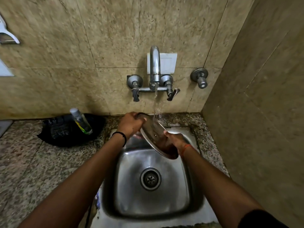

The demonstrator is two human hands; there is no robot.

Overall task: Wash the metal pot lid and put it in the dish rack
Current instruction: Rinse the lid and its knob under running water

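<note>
You are working over a steel sink [189,186] set in a speckled stone desk [24,162]. A tiled wall rises behind it, and a side wall [263,112] stands close on your right, so that side is tight. On the left the desk runs wide, with only a black tray [54,139] holding a clear bottle [81,120] near the back. The basin below your hands is open down to the drain [150,179].

The metal pot lid [153,129] is tilted above the back of the sink, its upper edge to the left and its lower edge to the right. Water from the tap [155,63] lands on its upper part. Your left hand [131,122] has its grip curled over the lid's upper rim, thumb on the face. Your right hand [174,142] lies at the lower rim with a fingertip on the lid's surface, but whether its grip wraps the edge, you cannot tell from here.
</note>
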